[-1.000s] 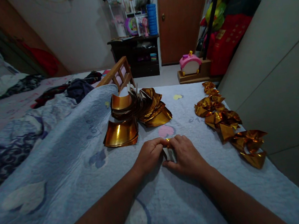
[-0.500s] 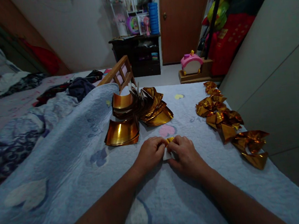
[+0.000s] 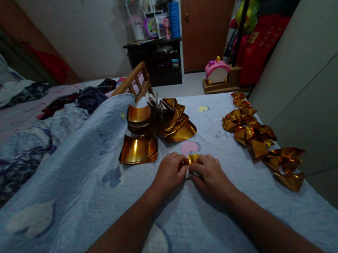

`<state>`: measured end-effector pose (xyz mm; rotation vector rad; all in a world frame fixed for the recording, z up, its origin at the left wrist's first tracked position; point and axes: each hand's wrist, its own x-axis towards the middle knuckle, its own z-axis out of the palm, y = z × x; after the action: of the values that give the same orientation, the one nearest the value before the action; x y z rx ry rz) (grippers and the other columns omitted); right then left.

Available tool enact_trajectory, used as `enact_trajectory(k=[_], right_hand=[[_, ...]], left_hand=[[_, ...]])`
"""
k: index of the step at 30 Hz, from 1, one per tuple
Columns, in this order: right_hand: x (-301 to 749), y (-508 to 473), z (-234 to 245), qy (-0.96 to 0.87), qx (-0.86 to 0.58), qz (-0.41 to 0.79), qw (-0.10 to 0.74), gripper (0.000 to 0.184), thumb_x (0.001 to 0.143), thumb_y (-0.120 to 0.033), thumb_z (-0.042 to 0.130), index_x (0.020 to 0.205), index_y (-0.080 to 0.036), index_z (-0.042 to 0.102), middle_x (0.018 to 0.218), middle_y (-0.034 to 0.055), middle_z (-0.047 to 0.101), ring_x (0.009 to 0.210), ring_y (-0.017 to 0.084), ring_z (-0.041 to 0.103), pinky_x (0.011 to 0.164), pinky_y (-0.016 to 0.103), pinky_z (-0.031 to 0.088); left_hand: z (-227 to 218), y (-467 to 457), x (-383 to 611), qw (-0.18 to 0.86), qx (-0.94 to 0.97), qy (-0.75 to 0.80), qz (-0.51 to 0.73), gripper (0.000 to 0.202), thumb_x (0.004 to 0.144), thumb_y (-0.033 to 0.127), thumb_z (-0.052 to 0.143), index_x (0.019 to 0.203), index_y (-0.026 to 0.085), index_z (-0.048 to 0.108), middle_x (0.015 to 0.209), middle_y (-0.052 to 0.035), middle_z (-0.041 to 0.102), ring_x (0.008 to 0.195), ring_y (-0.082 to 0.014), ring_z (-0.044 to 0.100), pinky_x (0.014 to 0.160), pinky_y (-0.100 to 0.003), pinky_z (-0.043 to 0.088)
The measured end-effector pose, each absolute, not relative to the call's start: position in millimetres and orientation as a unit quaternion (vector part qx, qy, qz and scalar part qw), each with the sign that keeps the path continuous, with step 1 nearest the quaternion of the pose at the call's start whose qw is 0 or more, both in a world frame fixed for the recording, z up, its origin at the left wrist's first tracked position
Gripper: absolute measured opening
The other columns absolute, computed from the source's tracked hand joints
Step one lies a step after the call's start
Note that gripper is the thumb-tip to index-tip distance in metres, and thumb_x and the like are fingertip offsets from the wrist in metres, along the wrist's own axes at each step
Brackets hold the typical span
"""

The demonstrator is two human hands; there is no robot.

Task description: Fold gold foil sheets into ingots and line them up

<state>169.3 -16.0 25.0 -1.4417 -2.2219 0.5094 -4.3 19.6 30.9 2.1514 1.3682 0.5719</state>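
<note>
Between my two hands is a small sheet of gold foil paper (image 3: pixel 193 158), its gold side showing at the far edge and its pale back underneath. My left hand (image 3: pixel 171 170) pinches its left side, thumb against curled fingers. On the other side my right hand (image 3: pixel 208 174) has its fingers bent over the sheet's right part, which hides much of it. Just beyond my hands lie fanned stacks of gold foil sheets (image 3: pixel 137 148). Along the right edge of the bed runs a row of folded gold foil pieces (image 3: pixel 255 136).
A light blue quilt (image 3: pixel 107 228) covers the bed under everything. Its left part rises over a wooden rail (image 3: pixel 138 79). Crumpled clothes (image 3: pixel 90 99) lie at the left. A pale cabinet panel (image 3: pixel 316 96) borders the right side; a pink toy (image 3: pixel 217 72) stands beyond the foot.
More of the gold side now shows between my fingers, and less of the pale back. Both hands have shifted only slightly on the sheet.
</note>
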Motion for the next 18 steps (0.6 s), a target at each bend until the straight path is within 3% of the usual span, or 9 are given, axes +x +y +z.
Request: enact_trajectory(k=[6,12,18], right_hand=[[166,-17,25,-0.802,-0.534,0.167,0.209,0.010,0.085,-0.013,0.060,0.091,-0.020,0.065,0.103,0.0078,0.063,0.095,0.024,0.051,0.081,0.037,0.033],[164,-19,28,-0.801,-0.543,0.161,0.193,0.002,0.086,-0.021,0.064,0.087,-0.021,0.065,0.100,0.0070,0.062,0.096,0.024,0.050,0.081,0.037,0.031],[163,-19,29,-0.801,-0.549,0.162,0.174,0.013,0.093,-0.018,0.057,0.091,-0.021,0.069,0.100,0.0073,0.062,0.094,0.023,0.049,0.080,0.037,0.030]], left_hand=[[30,23,-10,0.277,0.803,0.489,0.198,0.014,0.084,0.014,0.059,0.089,0.017,0.071,0.089,-0.0056,0.064,0.095,-0.0228,0.059,0.086,-0.034,0.044],[32,28,-16,0.302,0.812,0.459,0.198,0.018,0.085,0.013,0.057,0.091,0.016,0.073,0.091,-0.0058,0.066,0.096,-0.0222,0.059,0.090,-0.035,0.044],[36,32,-28,0.345,0.829,0.405,0.174,0.034,0.079,0.004,0.050,0.100,0.018,0.071,0.098,-0.0047,0.065,0.099,-0.0198,0.059,0.092,-0.033,0.045]])
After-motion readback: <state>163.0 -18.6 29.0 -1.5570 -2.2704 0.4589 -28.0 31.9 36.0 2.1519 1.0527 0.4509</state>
